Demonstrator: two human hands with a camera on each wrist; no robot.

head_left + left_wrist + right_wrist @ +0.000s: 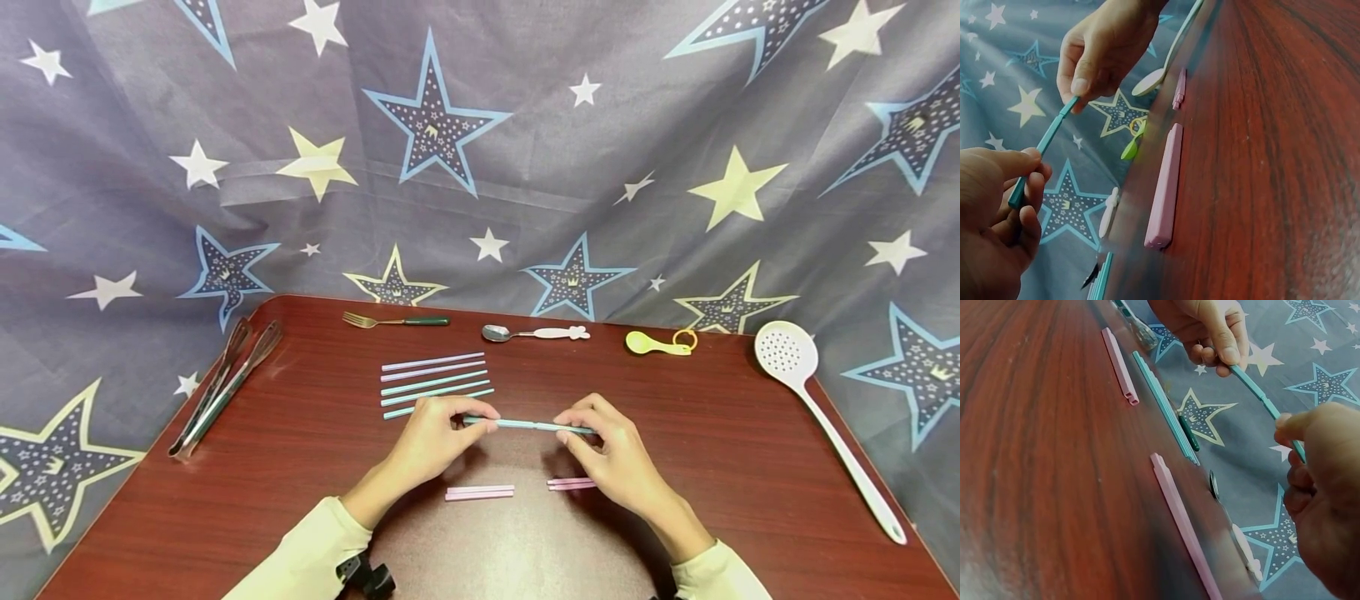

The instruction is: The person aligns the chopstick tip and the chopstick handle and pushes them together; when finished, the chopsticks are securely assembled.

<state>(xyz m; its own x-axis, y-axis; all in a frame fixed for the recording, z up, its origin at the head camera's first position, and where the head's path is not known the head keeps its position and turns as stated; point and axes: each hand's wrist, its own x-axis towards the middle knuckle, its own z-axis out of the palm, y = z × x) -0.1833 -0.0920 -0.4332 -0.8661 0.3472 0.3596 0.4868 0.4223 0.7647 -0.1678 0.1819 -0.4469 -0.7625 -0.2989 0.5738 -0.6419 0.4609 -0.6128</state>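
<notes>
A teal chopstick (517,423) in two sections hangs above the table between both hands. Its sections meet end to end at a seam; whether they are locked together I cannot tell. My left hand (427,437) pinches one section between thumb and fingers, and my right hand (618,458) pinches the other. Below on the table lie two short pink chopstick sections (480,492) on the left, with more pink sections (570,483) on the right, partly behind my right hand. Beyond my left hand, several purple and teal chopsticks (435,383) lie side by side.
Metal tongs (225,387) lie along the table's left edge. Across the back are a fork (412,322), a white-handled spoon (536,333) and a yellow spoon (656,344) with a ring. A white slotted skimmer (832,425) lies at the right edge. Star-patterned cloth (480,217) hangs behind.
</notes>
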